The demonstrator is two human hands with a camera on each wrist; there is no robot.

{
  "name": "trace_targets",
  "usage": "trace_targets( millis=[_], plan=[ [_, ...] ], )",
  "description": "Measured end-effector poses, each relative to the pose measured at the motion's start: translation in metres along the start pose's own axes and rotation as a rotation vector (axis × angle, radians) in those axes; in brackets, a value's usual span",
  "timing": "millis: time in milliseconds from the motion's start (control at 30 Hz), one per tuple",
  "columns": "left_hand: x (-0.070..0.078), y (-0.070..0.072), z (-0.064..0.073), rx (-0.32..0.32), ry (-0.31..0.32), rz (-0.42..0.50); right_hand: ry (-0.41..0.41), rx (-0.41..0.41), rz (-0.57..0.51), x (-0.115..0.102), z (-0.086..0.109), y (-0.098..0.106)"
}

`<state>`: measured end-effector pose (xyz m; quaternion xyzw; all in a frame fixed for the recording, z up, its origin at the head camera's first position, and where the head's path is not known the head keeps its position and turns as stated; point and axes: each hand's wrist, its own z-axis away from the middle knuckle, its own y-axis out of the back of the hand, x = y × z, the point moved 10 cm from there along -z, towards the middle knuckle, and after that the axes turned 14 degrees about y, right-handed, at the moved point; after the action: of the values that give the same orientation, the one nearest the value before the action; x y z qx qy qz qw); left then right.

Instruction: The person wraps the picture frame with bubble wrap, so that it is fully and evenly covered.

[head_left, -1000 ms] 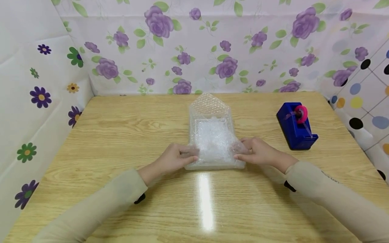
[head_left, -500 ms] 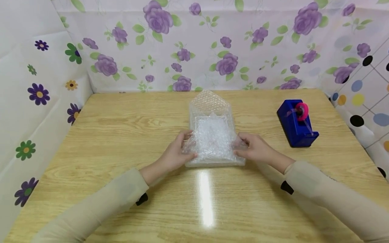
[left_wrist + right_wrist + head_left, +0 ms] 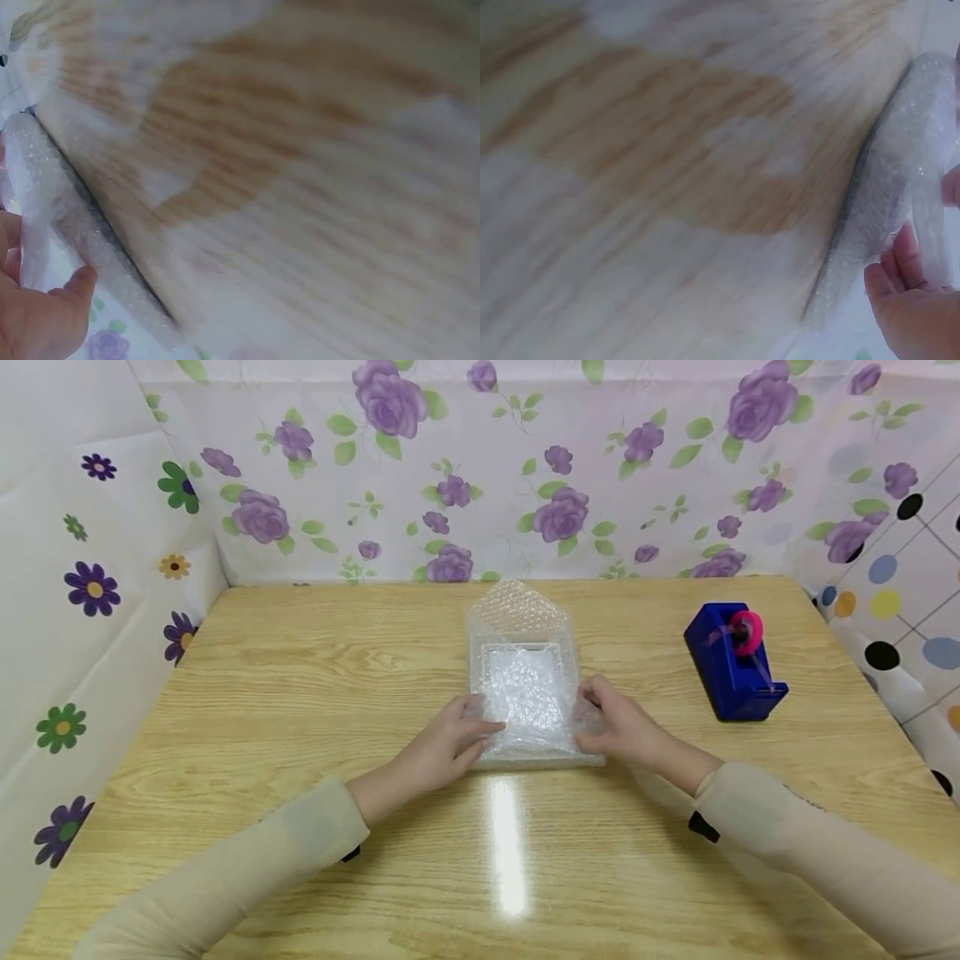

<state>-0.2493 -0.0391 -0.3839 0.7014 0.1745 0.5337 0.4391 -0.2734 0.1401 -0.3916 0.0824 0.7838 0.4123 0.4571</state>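
A flat rectangular thing with a pale border, like a picture frame, lies under clear bubble wrap (image 3: 525, 693) at the middle of the table. The wrap's far end is a pointed flap (image 3: 517, 603) lying on the wood. My left hand (image 3: 442, 739) grips the wrap at the near left side, one finger reaching over its top. On the near right side my right hand (image 3: 618, 727) pinches a loose fold of wrap between thumb and fingers. In the right wrist view the bubble wrap (image 3: 877, 180) stands along that hand's fingertips (image 3: 907, 251).
A blue tape dispenser (image 3: 731, 668) with a pink-cored roll (image 3: 747, 632) stands at the right of the wooden table (image 3: 300, 677). Flower-printed sheeting (image 3: 315, 477) hangs behind the table and up its left side; a dotted sheet (image 3: 900, 610) lines the right.
My left hand has shifted its hold on the left side, a finger now lying over the wrap. My right hand has drawn its fold upright. The top layer lies flatter.
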Motion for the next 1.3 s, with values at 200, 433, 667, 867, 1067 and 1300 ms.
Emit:
trace_targets(
  millis=[200, 433, 667, 867, 1067, 1300],
  plan=[
    [0.006, -0.002, 0.002, 0.037, -0.004, -0.137, 0.072, 0.003, 0.054, -0.009, -0.004, -0.001],
    [0.016, -0.005, 0.003, 0.065, -0.011, -0.439, 0.12, -0.057, 0.103, -0.015, -0.005, -0.005],
    [0.031, -0.016, 0.008, 0.041, -0.155, -0.63, 0.077, -0.132, 0.1, -0.009, -0.009, -0.008],
    [0.022, -0.022, 0.007, -0.086, -0.111, -0.482, 0.09, -0.17, 0.107, -0.004, -0.012, -0.005],
    [0.012, -0.03, 0.004, -0.226, -0.049, -0.495, 0.118, -0.184, 0.098, -0.001, -0.015, -0.003],
    [0.011, -0.038, 0.006, -0.262, -0.014, -0.556, 0.057, -0.21, 0.018, 0.008, -0.014, -0.003]
  ],
)
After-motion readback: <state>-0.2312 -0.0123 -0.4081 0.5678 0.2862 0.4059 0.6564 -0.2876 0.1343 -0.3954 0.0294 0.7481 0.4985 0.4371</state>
